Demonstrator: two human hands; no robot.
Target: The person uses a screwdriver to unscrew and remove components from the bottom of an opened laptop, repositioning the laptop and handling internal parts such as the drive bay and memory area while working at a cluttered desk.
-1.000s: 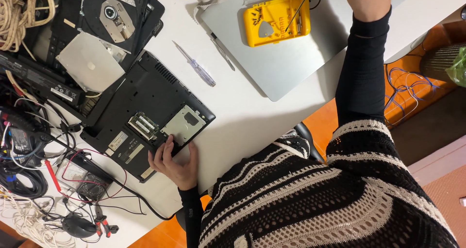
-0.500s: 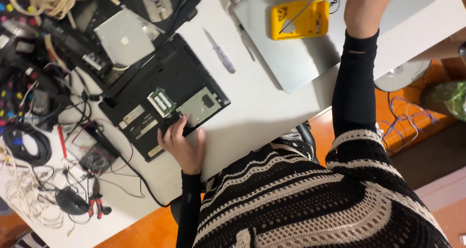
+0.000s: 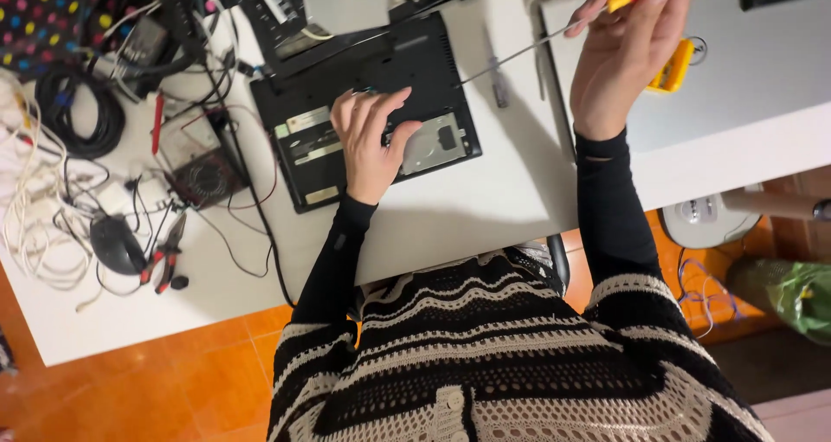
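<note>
Since the earlier frame, the left hand (image 3: 370,143) had slid up onto the one opened black laptop base (image 3: 363,104), resting flat with fingers spread beside its bare hard drive (image 3: 437,143). Farther off, the right hand (image 3: 628,57) had closed around one long screwdriver (image 3: 554,33). Stiff and fragile, the base looked safest held by its edges.

From the one camera on my head I look almost straight down, fairly near, over my own striped jumper (image 3: 519,355) onto the white table (image 3: 485,208) and a strip of orange floor (image 3: 199,373) at its near edge.
</note>
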